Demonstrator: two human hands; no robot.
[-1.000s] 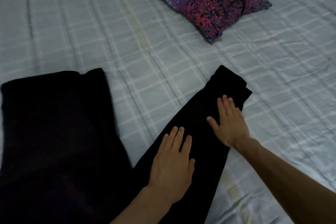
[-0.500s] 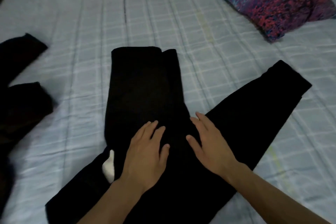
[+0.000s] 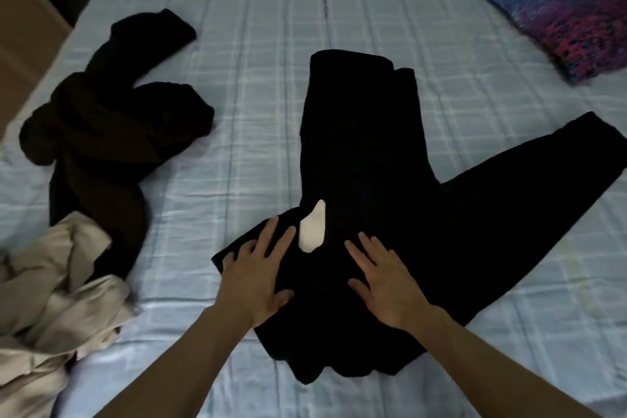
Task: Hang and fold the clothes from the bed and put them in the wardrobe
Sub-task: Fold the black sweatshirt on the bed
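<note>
A black pair of trousers (image 3: 373, 153) lies spread on the bed, one leg pointing away from me, the other out to the right. A white pocket lining (image 3: 314, 231) sticks out near its waist. My left hand (image 3: 254, 278) rests flat, fingers apart, on the garment's left edge beside the lining. On the cloth just right of the lining my right hand (image 3: 386, 285) lies flat too. Neither hand grips anything.
A crumpled dark brown garment (image 3: 101, 119) lies at the left of the checked bed sheet (image 3: 258, 44). A beige garment (image 3: 51, 299) is bunched at the lower left. A colourful pillow (image 3: 559, 7) sits at the upper right. A brown furniture edge (image 3: 20, 27) borders the bed's left side.
The view has swung left, bringing the brown and beige garments into sight. Both hands have slid from the right trouser leg across to the waist area near the white lining.
</note>
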